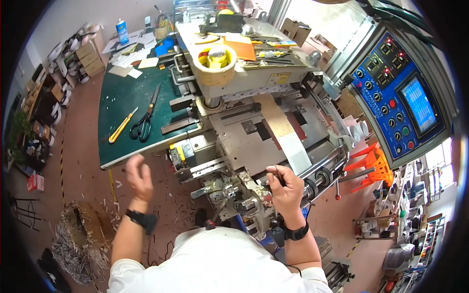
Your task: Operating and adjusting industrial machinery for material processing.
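My left hand [139, 181] hangs in the air just off the front edge of the green cutting mat [161, 105], fingers apart and holding nothing. On that mat lie a yellow utility knife [122, 126] and black-handled scissors [145, 117], both apart from the hand. My right hand [288, 191] is closed at the near side of the machine, thumb and fingers pinched together. A small dark, thin bit shows between them; its kind cannot be made out. Just beyond that hand, a pale strip [295, 152] runs over the flat metal bed [239, 141] of the machine.
A control panel [391, 97] with knobs and a lit screen stands at the right, above an orange stool [369, 166]. A tape roll [213, 68] and tools sit on the machine's top. Paper scraps [73, 249] heap on the floor at left. Metal rollers [325, 176] border the bed.
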Action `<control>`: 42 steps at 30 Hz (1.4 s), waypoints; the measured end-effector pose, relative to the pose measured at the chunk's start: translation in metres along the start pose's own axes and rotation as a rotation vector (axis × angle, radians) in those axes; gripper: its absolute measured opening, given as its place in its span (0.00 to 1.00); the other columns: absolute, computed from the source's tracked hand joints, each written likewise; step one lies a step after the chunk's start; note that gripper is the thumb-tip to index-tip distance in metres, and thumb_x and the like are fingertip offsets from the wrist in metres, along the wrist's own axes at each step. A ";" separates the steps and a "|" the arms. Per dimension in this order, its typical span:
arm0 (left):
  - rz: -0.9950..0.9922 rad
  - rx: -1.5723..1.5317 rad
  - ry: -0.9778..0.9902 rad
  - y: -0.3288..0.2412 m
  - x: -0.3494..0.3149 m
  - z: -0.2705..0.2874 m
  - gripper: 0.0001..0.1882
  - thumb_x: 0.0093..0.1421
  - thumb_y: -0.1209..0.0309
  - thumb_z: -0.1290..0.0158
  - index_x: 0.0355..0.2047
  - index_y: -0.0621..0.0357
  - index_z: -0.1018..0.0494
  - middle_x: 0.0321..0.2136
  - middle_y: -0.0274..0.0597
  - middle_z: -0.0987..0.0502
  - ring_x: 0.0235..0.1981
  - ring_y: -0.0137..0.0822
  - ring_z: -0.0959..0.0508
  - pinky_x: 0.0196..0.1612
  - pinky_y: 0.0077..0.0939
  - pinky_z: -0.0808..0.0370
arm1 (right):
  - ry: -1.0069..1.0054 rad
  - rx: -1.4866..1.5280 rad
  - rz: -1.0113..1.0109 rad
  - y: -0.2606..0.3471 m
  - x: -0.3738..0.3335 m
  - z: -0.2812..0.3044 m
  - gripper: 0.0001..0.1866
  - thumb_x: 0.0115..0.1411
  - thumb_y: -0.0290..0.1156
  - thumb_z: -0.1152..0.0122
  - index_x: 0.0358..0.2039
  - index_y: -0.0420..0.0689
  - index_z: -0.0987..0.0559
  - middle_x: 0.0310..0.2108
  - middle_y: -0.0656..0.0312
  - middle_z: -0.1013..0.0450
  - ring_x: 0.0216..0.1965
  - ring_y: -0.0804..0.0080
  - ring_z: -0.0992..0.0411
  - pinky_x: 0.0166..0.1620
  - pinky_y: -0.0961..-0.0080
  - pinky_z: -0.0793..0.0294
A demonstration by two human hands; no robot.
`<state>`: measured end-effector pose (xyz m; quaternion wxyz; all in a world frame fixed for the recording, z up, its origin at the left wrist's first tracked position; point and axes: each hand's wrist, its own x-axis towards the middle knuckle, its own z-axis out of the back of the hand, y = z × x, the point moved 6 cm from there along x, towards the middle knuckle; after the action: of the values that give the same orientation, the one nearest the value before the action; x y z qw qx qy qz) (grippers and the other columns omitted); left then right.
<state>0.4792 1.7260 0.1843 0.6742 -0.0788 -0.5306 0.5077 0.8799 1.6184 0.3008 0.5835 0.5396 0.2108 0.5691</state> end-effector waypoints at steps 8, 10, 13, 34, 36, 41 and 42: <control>0.872 -0.430 0.721 0.068 -0.195 -0.133 0.16 0.64 0.74 0.46 0.51 0.66 0.27 0.31 0.43 0.19 0.32 0.31 0.19 0.35 0.29 0.23 | -0.023 -0.028 -0.040 0.001 0.001 -0.001 0.10 0.65 0.28 0.38 0.42 0.36 0.20 0.30 0.68 0.25 0.27 0.86 0.30 0.32 0.87 0.30; 0.800 -0.518 0.702 0.074 -0.195 -0.145 0.17 0.64 0.75 0.46 0.53 0.66 0.29 0.30 0.43 0.19 0.31 0.32 0.19 0.35 0.29 0.22 | -0.045 0.011 -0.050 0.000 0.002 -0.001 0.10 0.65 0.28 0.38 0.43 0.36 0.21 0.31 0.68 0.25 0.28 0.86 0.30 0.33 0.88 0.30; 0.815 -0.721 0.723 0.093 -0.214 -0.170 0.19 0.63 0.76 0.47 0.54 0.66 0.30 0.34 0.43 0.19 0.36 0.32 0.20 0.41 0.28 0.23 | -0.048 0.010 -0.055 -0.001 0.003 -0.003 0.10 0.64 0.28 0.37 0.43 0.36 0.20 0.31 0.67 0.25 0.27 0.85 0.30 0.33 0.87 0.29; 0.639 -0.417 0.122 0.086 -0.086 -0.122 0.12 0.65 0.74 0.49 0.47 0.64 0.28 0.37 0.49 0.19 0.38 0.36 0.19 0.42 0.28 0.24 | -0.202 -0.179 -0.219 0.007 -0.007 0.023 0.09 0.66 0.28 0.41 0.41 0.36 0.20 0.29 0.66 0.25 0.26 0.83 0.30 0.32 0.84 0.29; 0.619 -0.380 0.178 0.109 -0.097 -0.133 0.13 0.65 0.75 0.49 0.49 0.64 0.30 0.40 0.48 0.20 0.41 0.35 0.20 0.45 0.29 0.25 | -0.080 -0.263 0.030 0.035 -0.002 0.024 0.09 0.66 0.29 0.42 0.42 0.36 0.19 0.29 0.64 0.25 0.26 0.82 0.30 0.32 0.83 0.29; 0.666 -0.511 0.149 0.114 -0.109 -0.144 0.15 0.66 0.78 0.51 0.52 0.66 0.32 0.43 0.43 0.23 0.45 0.32 0.23 0.50 0.28 0.27 | -0.045 -0.601 0.153 0.076 0.009 0.075 0.11 0.66 0.30 0.41 0.43 0.36 0.20 0.28 0.61 0.24 0.27 0.80 0.28 0.33 0.82 0.27; 0.655 -0.524 0.164 0.114 -0.110 -0.146 0.15 0.66 0.78 0.51 0.52 0.66 0.32 0.43 0.43 0.23 0.45 0.32 0.23 0.50 0.28 0.27 | -0.064 -0.613 0.148 0.079 0.012 0.086 0.11 0.66 0.30 0.41 0.43 0.36 0.20 0.28 0.61 0.24 0.27 0.80 0.28 0.33 0.82 0.27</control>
<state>0.5356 1.7585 -0.0206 0.4746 -0.4519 -0.5331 0.5351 0.9227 1.5770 0.4027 0.6822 0.3703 -0.0289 0.6298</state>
